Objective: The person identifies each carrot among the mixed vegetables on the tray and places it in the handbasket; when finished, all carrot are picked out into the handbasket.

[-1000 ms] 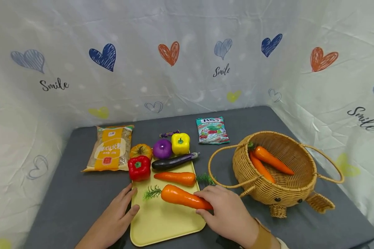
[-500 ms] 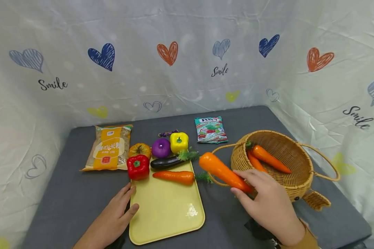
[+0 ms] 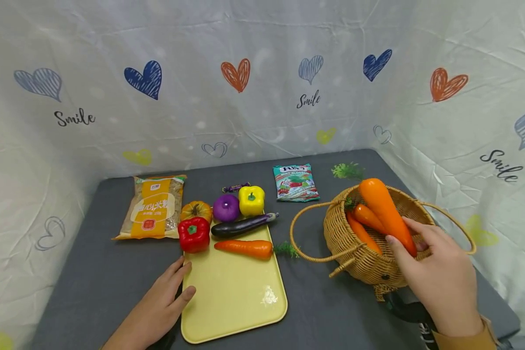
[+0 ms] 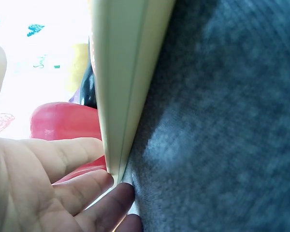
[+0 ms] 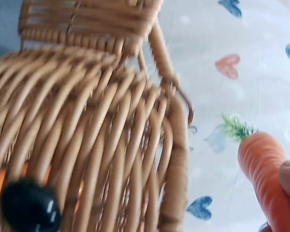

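My right hand [image 3: 442,272] grips a large orange carrot [image 3: 386,211] near its narrow end, over the wicker basket [image 3: 354,260]. The carrot's green top points away from me; in the right wrist view the carrot [image 5: 263,169] shows beside the basket's woven wall [image 5: 96,135]. Two other carrots [image 3: 362,236] lie inside the basket. My left hand [image 3: 159,299] rests with fingers extended at the left edge of the yellow tray [image 3: 234,301]. In the left wrist view its fingertips touch the tray's side [image 4: 123,87]. Another carrot [image 3: 245,249] lies across the tray.
Around the tray's far end are a red pepper [image 3: 194,235], an eggplant [image 3: 242,226], a small pumpkin [image 3: 196,210], a purple round vegetable [image 3: 226,208] and a yellow pepper [image 3: 251,200]. A grain bag [image 3: 153,209], a wrapped candy [image 3: 236,187] and a candy bag [image 3: 295,183] lie farther back.
My right hand has carried the carrot from above the tray rightward to over the basket, its green top swinging round to point away. The left hand has stayed at the tray's edge.
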`<state>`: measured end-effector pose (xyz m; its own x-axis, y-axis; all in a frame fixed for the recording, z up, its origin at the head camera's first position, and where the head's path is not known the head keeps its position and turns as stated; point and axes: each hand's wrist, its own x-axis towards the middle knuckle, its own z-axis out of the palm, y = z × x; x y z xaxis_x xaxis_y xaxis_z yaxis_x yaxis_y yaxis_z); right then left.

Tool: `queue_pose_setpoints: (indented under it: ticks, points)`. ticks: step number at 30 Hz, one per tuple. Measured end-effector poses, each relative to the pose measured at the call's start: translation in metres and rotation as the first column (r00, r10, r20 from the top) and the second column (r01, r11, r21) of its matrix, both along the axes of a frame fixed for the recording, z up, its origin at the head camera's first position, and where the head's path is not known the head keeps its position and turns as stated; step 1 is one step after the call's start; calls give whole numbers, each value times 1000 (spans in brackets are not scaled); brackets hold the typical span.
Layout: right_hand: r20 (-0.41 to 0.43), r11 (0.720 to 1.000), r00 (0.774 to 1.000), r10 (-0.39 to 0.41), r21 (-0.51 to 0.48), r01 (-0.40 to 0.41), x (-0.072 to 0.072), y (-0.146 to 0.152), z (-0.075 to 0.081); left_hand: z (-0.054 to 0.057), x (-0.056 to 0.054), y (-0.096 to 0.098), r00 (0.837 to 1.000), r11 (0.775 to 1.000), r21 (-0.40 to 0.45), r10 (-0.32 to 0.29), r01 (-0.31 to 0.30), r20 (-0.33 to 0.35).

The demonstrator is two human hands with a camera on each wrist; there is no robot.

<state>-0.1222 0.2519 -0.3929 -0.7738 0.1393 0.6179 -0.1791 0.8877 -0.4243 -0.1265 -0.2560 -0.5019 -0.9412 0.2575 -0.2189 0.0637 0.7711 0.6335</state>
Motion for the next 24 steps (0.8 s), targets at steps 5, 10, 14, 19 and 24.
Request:
queue_pose_setpoints:
  ticks: [5, 10, 14, 19, 24]
  points:
    - [11, 997, 998, -64, -31, 64, 1, 8, -1, 0, -1, 0, 1000, 1000, 4, 2, -2, 9]
    - [111, 991, 988, -111, 85, 102, -7, 14, -8, 0, -1, -1, 1000, 1000, -1, 1, -1, 9]
    - [274, 975, 951, -144, 201, 90, -16, 20, -16, -1, 0, -1, 1000, 1000, -6, -2, 2, 9]
    - [335, 981, 936, -106, 191, 43, -18, 18, -20, -2, 0, -1, 1000, 1000, 2, -6, 6, 9]
    - [135, 991, 991, 18, 129, -35, -16, -6, -22, -1, -1, 0, 1000, 1000, 3, -12, 12, 3]
